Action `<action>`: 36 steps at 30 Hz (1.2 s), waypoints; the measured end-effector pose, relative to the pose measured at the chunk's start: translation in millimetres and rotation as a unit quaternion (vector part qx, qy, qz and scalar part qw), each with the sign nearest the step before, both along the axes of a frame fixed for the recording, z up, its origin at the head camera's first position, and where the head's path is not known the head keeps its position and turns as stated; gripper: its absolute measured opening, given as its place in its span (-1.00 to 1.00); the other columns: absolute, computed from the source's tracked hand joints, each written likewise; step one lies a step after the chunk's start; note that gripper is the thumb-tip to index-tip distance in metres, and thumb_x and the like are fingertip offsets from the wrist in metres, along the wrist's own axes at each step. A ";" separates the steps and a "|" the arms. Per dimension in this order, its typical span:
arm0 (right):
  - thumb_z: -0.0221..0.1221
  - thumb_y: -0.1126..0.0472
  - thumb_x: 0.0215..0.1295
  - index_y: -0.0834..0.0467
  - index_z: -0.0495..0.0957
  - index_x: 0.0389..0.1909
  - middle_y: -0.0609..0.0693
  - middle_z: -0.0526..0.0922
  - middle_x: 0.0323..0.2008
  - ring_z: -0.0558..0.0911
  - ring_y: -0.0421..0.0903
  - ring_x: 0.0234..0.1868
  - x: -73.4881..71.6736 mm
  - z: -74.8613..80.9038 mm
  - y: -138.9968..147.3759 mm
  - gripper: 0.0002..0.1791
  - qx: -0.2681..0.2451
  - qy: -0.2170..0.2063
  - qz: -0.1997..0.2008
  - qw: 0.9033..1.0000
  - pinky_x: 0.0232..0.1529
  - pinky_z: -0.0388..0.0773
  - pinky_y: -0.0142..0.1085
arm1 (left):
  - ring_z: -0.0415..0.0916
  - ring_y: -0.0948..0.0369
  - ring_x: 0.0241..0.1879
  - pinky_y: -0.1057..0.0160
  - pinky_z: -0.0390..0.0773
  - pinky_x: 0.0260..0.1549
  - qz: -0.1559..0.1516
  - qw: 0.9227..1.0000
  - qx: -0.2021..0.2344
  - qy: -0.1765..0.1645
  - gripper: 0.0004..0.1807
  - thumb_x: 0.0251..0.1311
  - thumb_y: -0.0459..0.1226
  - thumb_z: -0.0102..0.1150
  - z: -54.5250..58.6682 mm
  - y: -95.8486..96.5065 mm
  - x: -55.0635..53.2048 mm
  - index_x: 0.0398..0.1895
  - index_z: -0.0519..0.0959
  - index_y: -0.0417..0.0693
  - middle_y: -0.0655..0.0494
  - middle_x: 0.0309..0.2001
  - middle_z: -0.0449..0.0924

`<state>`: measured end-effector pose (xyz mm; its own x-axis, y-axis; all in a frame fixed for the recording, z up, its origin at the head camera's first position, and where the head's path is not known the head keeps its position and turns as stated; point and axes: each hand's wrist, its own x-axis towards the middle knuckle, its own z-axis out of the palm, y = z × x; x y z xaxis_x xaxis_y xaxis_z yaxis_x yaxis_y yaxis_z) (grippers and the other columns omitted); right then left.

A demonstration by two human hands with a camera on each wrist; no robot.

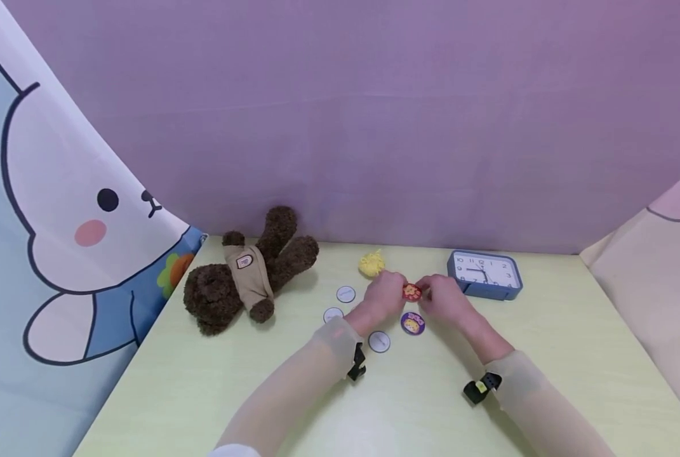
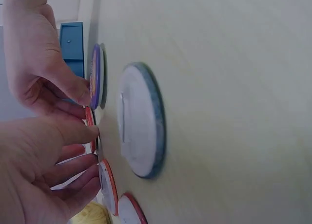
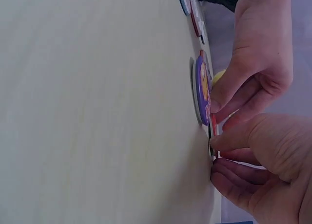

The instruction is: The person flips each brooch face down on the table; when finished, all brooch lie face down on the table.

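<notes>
Both hands meet at a round red pin badge [image 1: 411, 292] with a yellowish design. My left hand [image 1: 385, 292] pinches its left edge between thumb and fingers, and my right hand [image 1: 447, 298] pinches the right edge. Just in front lies a purple pin badge [image 1: 413, 324] with a yellow character, face up. Face down near the left wrist is a white-backed badge [image 1: 379, 342]; its pin [image 2: 122, 118] shows in the left wrist view. Two more badges, one upper [image 1: 346, 294] and one lower [image 1: 333, 315], lie face down to the left. Fingers cover part of the red badge.
A yellow fuzzy ball-like thing [image 1: 371, 263] sits behind my left hand. The blue desk clock [image 1: 484, 275] lies face up beyond my right hand. A brown teddy bear [image 1: 248, 279] in a tan shirt lies at the left of the pale table [image 1: 574, 355]; a purple curtain hangs behind.
</notes>
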<state>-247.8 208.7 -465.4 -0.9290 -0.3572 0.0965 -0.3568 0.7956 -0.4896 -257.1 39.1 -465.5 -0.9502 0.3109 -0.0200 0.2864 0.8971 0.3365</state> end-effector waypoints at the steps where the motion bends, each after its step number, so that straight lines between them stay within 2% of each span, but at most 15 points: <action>1: 0.33 0.44 0.17 0.35 0.71 0.04 0.23 0.79 -0.14 0.75 0.11 -0.15 0.0 -0.4 -0.4 -0.64 -0.004 -0.004 -0.004 1.000 -0.06 0.76 0.00 | 0.70 0.23 -0.25 0.32 0.73 -0.20 0.002 1.000 -0.003 0.005 -0.83 0.34 -0.33 0.37 -0.3 0.4 -0.3 -0.06 0.78 0.03 0.15 -0.21 0.80; 5: 0.32 0.42 0.20 0.32 0.72 0.06 0.20 0.81 -0.13 0.76 0.06 -0.16 -1.4 -2.4 0.4 -0.63 -0.024 -0.012 -0.015 1.000 -0.06 0.76 -0.05 | 0.73 0.20 -0.20 0.30 0.75 -0.15 0.006 1.000 -0.010 0.011 -0.85 0.36 -0.31 0.37 -0.9 0.7 -1.0 -0.06 0.79 0.02 0.13 -0.18 0.82; 8: 0.29 0.43 0.20 0.30 0.74 0.03 0.17 0.82 -0.17 0.73 -0.01 -0.23 -2.3 -4.0 2.4 -0.65 -0.034 -0.002 -0.019 0.999 -0.15 0.71 -0.15 | 0.73 0.20 -0.21 0.29 0.75 -0.15 0.011 1.000 -0.008 0.002 -0.86 0.35 -0.28 0.39 -0.7 -1.7 -0.9 -0.08 0.79 0.01 0.13 -0.18 0.82; 13: 0.21 0.46 0.25 0.27 0.76 -0.01 0.12 0.80 -0.22 0.61 -0.08 -0.33 -2.7 -4.5 5.5 -0.68 -0.046 0.010 -0.024 0.999 -0.25 0.53 -0.27 | 0.74 0.21 -0.19 0.28 0.72 -0.10 0.008 0.999 0.030 -0.014 -0.87 0.39 -0.25 0.37 1.1 -8.3 1.0 -0.08 0.81 0.02 0.12 -0.15 0.85; 20: 0.27 0.42 0.34 0.25 0.76 -0.02 0.12 0.81 -0.22 0.72 -0.05 -0.23 -2.1 -4.3 10.2 -0.76 -0.084 -0.007 -0.054 0.995 -0.14 0.69 -0.20 | 0.77 0.19 0.03 0.29 0.71 0.09 -0.025 0.997 0.077 0.018 -0.79 0.43 -0.23 0.34 0.9 -13.7 3.2 0.05 0.80 0.01 0.11 0.01 0.85; 22: 0.29 0.41 0.34 0.26 0.77 -0.03 0.14 0.82 -0.20 0.75 -0.02 -0.21 -1.7 -4.1 11.3 -0.77 -0.101 -0.012 -0.060 0.993 -0.13 0.73 -0.19 | 0.78 0.20 0.04 0.31 0.71 0.07 -0.028 0.994 0.095 0.038 -0.78 0.44 -0.22 0.33 1.3 -15.7 5.2 0.06 0.80 0.01 0.11 0.02 0.85; 27: 0.32 0.38 0.36 0.26 0.77 -0.03 0.19 0.84 -0.16 0.77 -0.05 -0.21 -1.6 -3.9 13.7 -0.79 -0.151 -0.029 -0.071 0.986 -0.21 0.69 -0.38 | 0.80 0.25 -0.04 0.38 0.72 -0.02 -0.039 0.987 0.129 0.085 -0.78 0.48 -0.20 0.29 5.4 -22.6 10.4 0.05 0.81 -0.01 0.14 -0.03 0.86; 32: 0.32 0.30 0.42 0.26 0.75 0.02 0.21 0.83 -0.10 0.70 -0.18 -0.25 -1.5 -3.2 14.5 -0.78 -0.193 -0.062 -0.089 0.975 -0.30 0.60 -0.46 | 0.80 0.32 -0.15 0.50 0.68 -0.15 -0.056 0.982 0.143 0.108 -0.81 0.48 -0.21 0.29 7.7 -26.9 12.8 0.00 0.83 0.03 0.18 -0.09 0.87; 36: 0.32 0.25 0.44 0.26 0.75 0.03 0.20 0.82 -0.13 0.67 -0.20 -0.27 -0.9 -1.6 13.6 -0.76 -0.200 -0.069 -0.091 0.973 -0.32 0.58 -0.44 | 0.74 0.34 -0.31 0.53 0.58 -0.33 -0.055 0.980 0.152 0.118 -0.82 0.49 -0.22 0.28 7.1 -29.5 13.9 -0.02 0.83 0.01 0.17 -0.15 0.88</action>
